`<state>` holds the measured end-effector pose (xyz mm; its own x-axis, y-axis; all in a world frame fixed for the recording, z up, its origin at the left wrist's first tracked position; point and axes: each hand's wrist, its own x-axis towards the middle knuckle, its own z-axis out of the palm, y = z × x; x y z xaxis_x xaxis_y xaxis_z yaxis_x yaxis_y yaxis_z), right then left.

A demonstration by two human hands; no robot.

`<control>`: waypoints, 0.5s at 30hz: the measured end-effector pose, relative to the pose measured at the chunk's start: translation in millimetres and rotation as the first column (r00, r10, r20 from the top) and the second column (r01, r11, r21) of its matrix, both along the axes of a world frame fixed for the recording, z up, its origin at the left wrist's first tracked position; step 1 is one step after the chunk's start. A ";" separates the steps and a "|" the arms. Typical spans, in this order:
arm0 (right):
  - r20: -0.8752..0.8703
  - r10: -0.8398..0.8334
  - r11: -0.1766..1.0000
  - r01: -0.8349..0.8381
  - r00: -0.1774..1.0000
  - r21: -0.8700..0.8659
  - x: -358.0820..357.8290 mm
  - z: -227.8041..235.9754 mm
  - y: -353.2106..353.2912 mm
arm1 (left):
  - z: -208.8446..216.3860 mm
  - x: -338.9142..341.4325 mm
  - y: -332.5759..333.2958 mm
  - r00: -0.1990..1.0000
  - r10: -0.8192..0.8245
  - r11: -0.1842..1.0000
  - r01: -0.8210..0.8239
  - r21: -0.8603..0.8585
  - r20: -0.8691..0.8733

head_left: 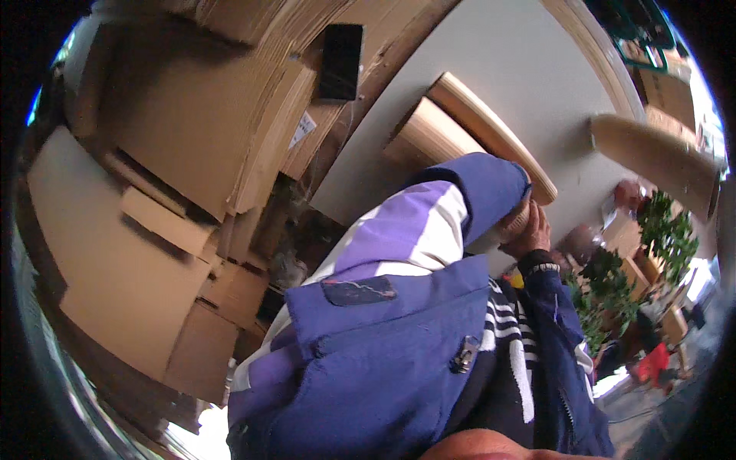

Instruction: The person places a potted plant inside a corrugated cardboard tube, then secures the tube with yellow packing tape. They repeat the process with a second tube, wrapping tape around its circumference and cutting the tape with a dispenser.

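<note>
The head view shows a curved brown strip [493, 132] on a pale board [567, 84], with both hands near its closer end. The right hand's [533, 234] fingers are bent; the left hand [515, 221] hides mostly behind its cuff [491, 188], so I cannot tell what either holds. This looks like a handling step, and the next move probably calls for a firm hold. Cardboard [438, 134] lies alongside.

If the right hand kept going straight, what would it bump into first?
Probably the near end of the long, curved wood-coloured piece, just ahead of the right hand. Depth is unclear; they may be touching.
</note>
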<state>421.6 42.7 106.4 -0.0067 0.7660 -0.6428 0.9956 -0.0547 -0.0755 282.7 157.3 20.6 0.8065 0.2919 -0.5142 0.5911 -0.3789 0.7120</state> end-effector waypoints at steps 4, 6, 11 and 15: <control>0.049 0.032 0.996 -0.028 0.998 -0.082 4.3 2.8 10.6 | -14.1 31.5 -4.5 0.998 0.053 0.998 -0.054 0.030 0.037; 0.080 0.030 0.995 -0.023 0.996 -0.098 7.4 0.9 12.0 | -17.9 43.8 -4.2 0.996 0.075 0.996 -0.076 0.035 0.045; 0.086 0.090 0.993 -0.082 0.992 -0.087 36.3 -15.8 12.2 | -19.1 64.2 -1.2 0.994 0.086 0.995 -0.089 0.042 0.061; 0.024 0.112 0.975 -0.105 0.993 -0.196 78.0 -31.3 19.5 | -18.8 75.8 0.8 0.995 0.090 0.995 -0.092 0.045 0.043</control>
